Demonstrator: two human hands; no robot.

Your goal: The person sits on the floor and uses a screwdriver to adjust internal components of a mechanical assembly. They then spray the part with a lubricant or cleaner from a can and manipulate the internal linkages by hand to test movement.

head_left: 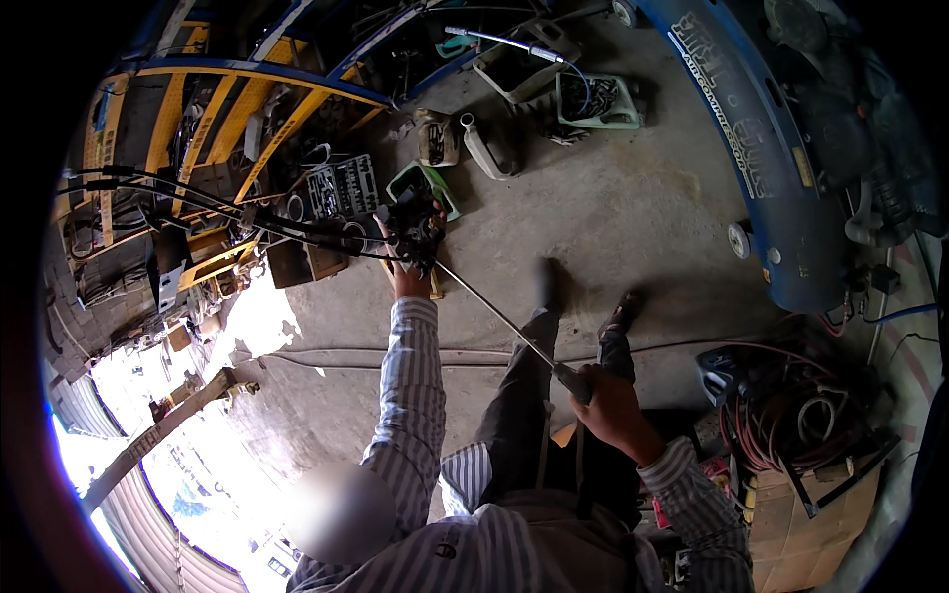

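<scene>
My right hand [615, 413] is closed around the handle of a long screwdriver [502, 322]. Its thin metal shaft slants up to the left, and the tip meets a dark mechanical part [420, 229]; whether it sits in a screw is too small to tell. My left hand [403, 269] is wrapped about that part from below, its fingers partly hidden. Several black cables [287, 225] run from the part to the upper left.
Beyond the left hand stand a green tray [447, 194], an open socket set [341, 188] and a plastic jug [486, 148]. A parts bin [598, 103] lies farther off. A blue air compressor [761, 163] fills the upper right; coiled hoses [756, 435] lie below it. Yellow racking [222, 119] stands upper left.
</scene>
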